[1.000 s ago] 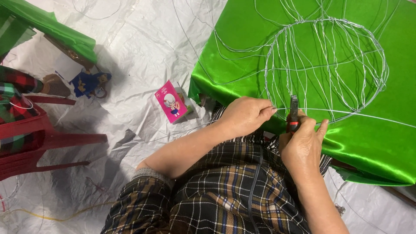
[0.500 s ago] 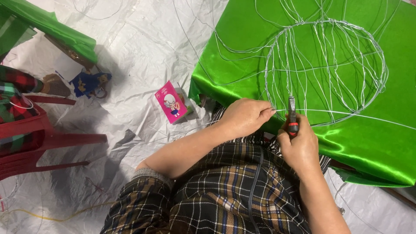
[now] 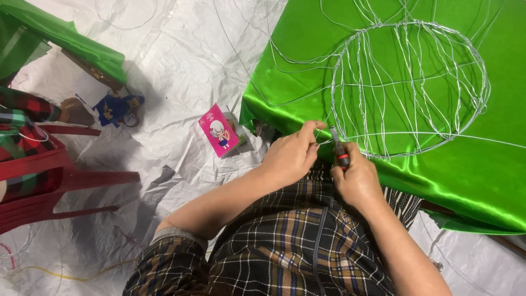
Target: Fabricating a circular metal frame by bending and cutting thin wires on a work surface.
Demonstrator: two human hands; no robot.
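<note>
Head view. A crinkled white plastic sheet (image 3: 164, 66) covers the floor; a table draped in shiny green satin cloth (image 3: 466, 164) fills the upper right. On the cloth, near its front edge, lies a rounded wire frame (image 3: 408, 87) of thin silver wire, its lower-left rim just above the hands. The left hand (image 3: 290, 156) has its fingers curled closed, thumb and forefinger pinching the wire at the cloth's front-left edge. The right hand (image 3: 359, 181), just beside it, is closed in a fist around a small pair of pliers (image 3: 339, 151) with red-and-black handles, the tip pointing up at the frame's rim. Both forearms rise from a plaid lap (image 3: 296, 246). On the sheet, left of the cloth's corner, stands a small pink carton (image 3: 219, 130). A red plastic chair (image 3: 49, 175) occupies the left edge, with a blue toy figure (image 3: 118, 108) nearby.
</note>
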